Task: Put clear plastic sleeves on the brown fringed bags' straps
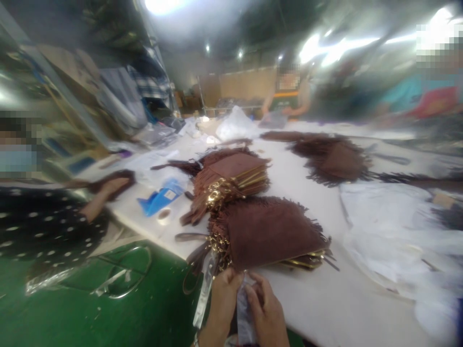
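At the front edge of the table, my left hand (224, 291) and my right hand (265, 303) are close together, both with fingers pinched. Between them hangs a narrow clear plastic sleeve (246, 315), its top end at my fingertips beside a small gold-coloured bit of metal. Just beyond my fingers lies a stack of brown fringed pouches (271, 231) with gold zips. Gold clasps (219, 246) and brown wrist straps (197, 258) bunch at its left side. Another plastic sleeve (204, 294) dangles left of my left hand. What sits inside the held sleeve is unclear.
A second stack of brown pouches (231, 173) lies behind the first, with more fringed pieces (336, 159) farther right. A tape roll (164, 216) and blue packet (159, 197) lie left. White bags (390, 231) cover the right side. Co-workers are at the left, back and right.
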`<act>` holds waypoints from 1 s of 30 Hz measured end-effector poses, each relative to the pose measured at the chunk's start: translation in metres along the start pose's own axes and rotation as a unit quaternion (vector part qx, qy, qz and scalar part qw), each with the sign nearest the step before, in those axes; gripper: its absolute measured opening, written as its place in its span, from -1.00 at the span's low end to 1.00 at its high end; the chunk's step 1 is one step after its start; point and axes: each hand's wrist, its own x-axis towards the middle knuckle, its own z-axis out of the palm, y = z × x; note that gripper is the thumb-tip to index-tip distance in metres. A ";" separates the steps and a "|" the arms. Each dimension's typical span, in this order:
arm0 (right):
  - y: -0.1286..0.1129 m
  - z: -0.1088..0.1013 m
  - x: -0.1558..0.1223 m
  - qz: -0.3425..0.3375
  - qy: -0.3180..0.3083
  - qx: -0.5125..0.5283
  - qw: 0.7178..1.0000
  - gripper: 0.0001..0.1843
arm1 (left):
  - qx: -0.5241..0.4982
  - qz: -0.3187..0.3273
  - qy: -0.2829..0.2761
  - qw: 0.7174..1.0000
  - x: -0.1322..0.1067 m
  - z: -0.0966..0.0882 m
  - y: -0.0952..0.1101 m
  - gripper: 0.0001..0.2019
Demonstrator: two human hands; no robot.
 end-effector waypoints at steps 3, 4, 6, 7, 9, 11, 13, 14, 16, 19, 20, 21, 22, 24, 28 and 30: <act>0.002 0.000 0.002 -0.008 -0.001 -0.019 1.000 -0.50 | 0.139 0.087 0.022 0.986 -0.002 0.001 0.002 -0.78; 0.003 0.000 0.003 -0.016 -0.004 -0.024 1.000 -0.50 | 0.159 0.097 0.022 0.982 -0.003 0.001 0.002 -0.79; 0.004 -0.001 0.004 -0.030 -0.009 -0.030 0.999 -0.51 | 0.183 0.107 0.019 0.977 -0.005 0.002 0.003 -0.79; 0.004 -0.001 0.004 -0.034 -0.010 -0.032 0.999 -0.52 | 0.190 0.109 0.021 0.976 -0.007 0.002 0.004 -0.79; 0.004 -0.002 0.003 -0.036 -0.008 -0.030 0.999 -0.53 | 0.199 0.109 0.028 0.973 -0.010 0.003 0.004 -0.77; 0.003 -0.002 0.003 -0.036 0.001 -0.025 0.999 -0.55 | 0.198 0.104 0.035 0.974 -0.014 0.003 0.004 -0.75; 0.001 -0.002 0.002 -0.037 0.014 -0.024 0.999 -0.57 | 0.187 0.102 0.036 0.976 -0.018 0.003 0.004 -0.76; 0.000 -0.001 0.002 -0.036 0.019 -0.027 0.999 -0.58 | 0.179 0.102 0.032 0.978 -0.020 0.003 0.005 -0.77; -0.003 0.001 0.000 -0.033 0.020 -0.033 0.999 -0.60 | 0.165 0.098 0.019 0.981 -0.023 0.003 0.006 -0.81; -0.007 0.003 -0.004 -0.032 0.020 -0.027 0.999 -0.62 | 0.168 0.098 0.009 0.981 -0.024 0.003 0.011 -0.82; -0.008 0.003 -0.005 -0.033 0.021 -0.015 0.999 -0.62 | 0.169 0.096 0.009 0.981 -0.024 0.003 0.012 -0.81; -0.008 0.002 -0.006 -0.033 0.021 0.003 0.999 -0.61 | 0.163 0.091 0.009 0.982 -0.023 0.003 0.013 -0.80; -0.007 0.001 -0.006 -0.028 0.014 0.029 0.999 -0.58 | 0.145 0.081 0.008 0.986 -0.022 0.003 0.013 -0.79; -0.003 -0.002 -0.005 -0.003 -0.014 0.107 0.994 -0.50 | 0.081 0.044 0.001 0.996 -0.021 0.005 0.012 -0.76; 0.010 -0.010 0.004 0.066 -0.029 0.255 0.964 -0.45 | -0.054 -0.018 -0.023 0.998 -0.018 0.008 0.004 -0.72; 0.013 -0.011 0.011 0.087 -0.034 0.294 0.951 -0.48 | -0.084 -0.027 -0.028 0.996 -0.018 0.009 0.002 -0.72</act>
